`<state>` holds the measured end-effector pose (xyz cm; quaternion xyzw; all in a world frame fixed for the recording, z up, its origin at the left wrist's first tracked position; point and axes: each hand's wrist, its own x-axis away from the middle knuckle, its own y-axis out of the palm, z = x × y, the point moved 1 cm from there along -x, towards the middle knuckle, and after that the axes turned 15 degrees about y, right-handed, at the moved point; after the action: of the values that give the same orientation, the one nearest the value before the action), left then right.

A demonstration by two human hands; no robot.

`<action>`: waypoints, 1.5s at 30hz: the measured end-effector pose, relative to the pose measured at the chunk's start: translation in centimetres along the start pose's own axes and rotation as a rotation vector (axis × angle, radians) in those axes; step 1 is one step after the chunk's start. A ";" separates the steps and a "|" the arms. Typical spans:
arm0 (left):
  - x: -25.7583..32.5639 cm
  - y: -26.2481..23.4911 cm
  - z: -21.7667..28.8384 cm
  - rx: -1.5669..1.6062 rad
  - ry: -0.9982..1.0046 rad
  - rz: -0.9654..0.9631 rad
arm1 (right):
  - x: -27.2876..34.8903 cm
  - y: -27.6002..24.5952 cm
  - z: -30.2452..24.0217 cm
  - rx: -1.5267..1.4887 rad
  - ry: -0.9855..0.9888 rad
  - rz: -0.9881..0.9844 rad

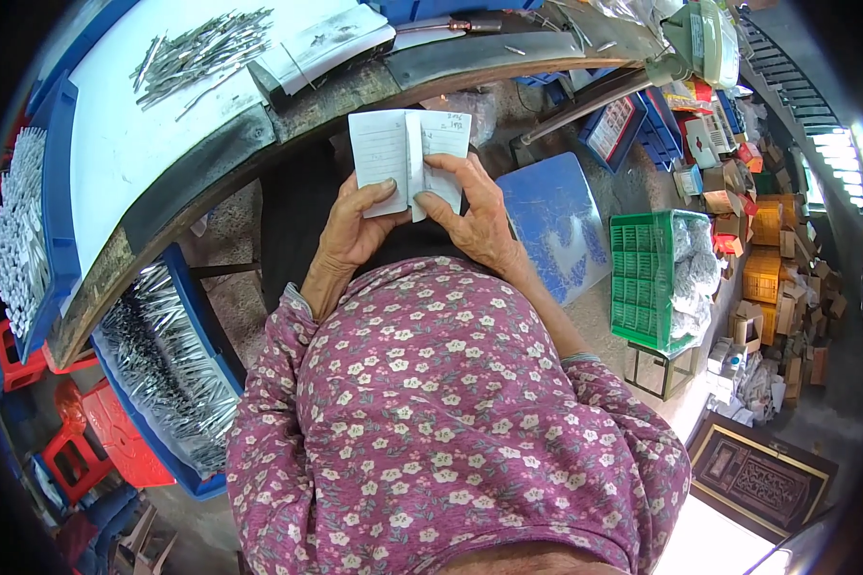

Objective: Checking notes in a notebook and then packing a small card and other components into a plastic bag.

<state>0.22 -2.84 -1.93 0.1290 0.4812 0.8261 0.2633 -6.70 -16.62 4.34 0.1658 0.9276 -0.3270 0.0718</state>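
Workbench (508, 46) beyond, notebook (385, 149) — open, between fingers (458, 168)

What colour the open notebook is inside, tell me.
White with faint ruled lines; the notebook shows best in the head view.

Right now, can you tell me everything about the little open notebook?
The notebook looks like paper, with pale, lined pages and some dark handwriting. It lies open, a narrow leaf or bundle of leaves standing up along the middle. It's held above the lap, beside the table; I can't tell whether they touch. The left hand grips its lower left, thumb on the page; the right hand touches the right side.
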 end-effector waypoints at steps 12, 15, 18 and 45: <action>0.0 0.4 0.2 0.013 0.011 0.000 | 0.1 0.2 0.3 -0.042 0.056 -0.044; 0.0 0.8 0.3 0.038 0.024 -0.025 | 0.1 0.1 0.2 -0.024 0.051 -0.040; 0.0 0.6 0.3 0.069 0.013 -0.018 | 0.1 0.0 -0.1 -0.043 0.056 -0.038; -0.1 -0.4 0.0 0.195 -0.062 -0.020 | -0.2 -0.3 -0.2 -0.662 0.373 -0.085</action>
<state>0.47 -2.76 -2.22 0.1744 0.5523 0.7682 0.2726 -6.58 -16.82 4.70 0.1516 0.9862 0.0233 -0.0621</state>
